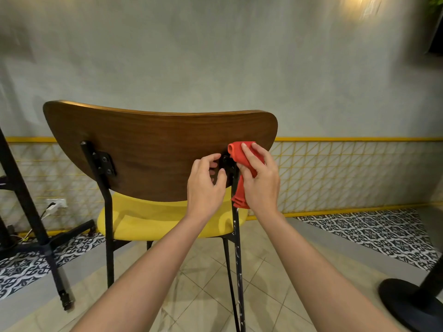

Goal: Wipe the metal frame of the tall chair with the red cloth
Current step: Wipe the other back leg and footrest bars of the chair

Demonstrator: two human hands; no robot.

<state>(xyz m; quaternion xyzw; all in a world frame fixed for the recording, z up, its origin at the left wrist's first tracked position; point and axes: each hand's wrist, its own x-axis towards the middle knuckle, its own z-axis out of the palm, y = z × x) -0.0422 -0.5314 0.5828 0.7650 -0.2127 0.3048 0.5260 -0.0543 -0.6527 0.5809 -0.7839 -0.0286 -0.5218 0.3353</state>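
Right grip (260,178) is clenched on the red cloth (237,153), fingers spread over the bundle and pressing it against the top of the right frame post, just where the post meets the backrest. That's the working hand, and the cloth is wrapped partly round the tube, so I'd say the idea is to cover more than one side per pass.

Now the big picture: the tall chair (155,212) stands with its back to the person, facing a grey wall (215,56). That gives free access to the rear uprights. The wooden backrest (155,144) curves across the middle, and the yellow seat (143,219) sits below it.

The right frame post (237,238) runs down from under the cloth to the floor, black and streaked with pale marks, so plenty of wiping looks to be left below. The left frame post (106,207) stands well apart, untouched by either hand.

Left grip (205,183) sits just beside the cloth, fingers loosely curled at the black mounting bracket (225,161), thumb close to the post. Steadying the chair against the rubbing, by my read, though whether it actually pinches anything I cannot tell.

A tail of cloth hangs beneath the right palm, alongside the post.
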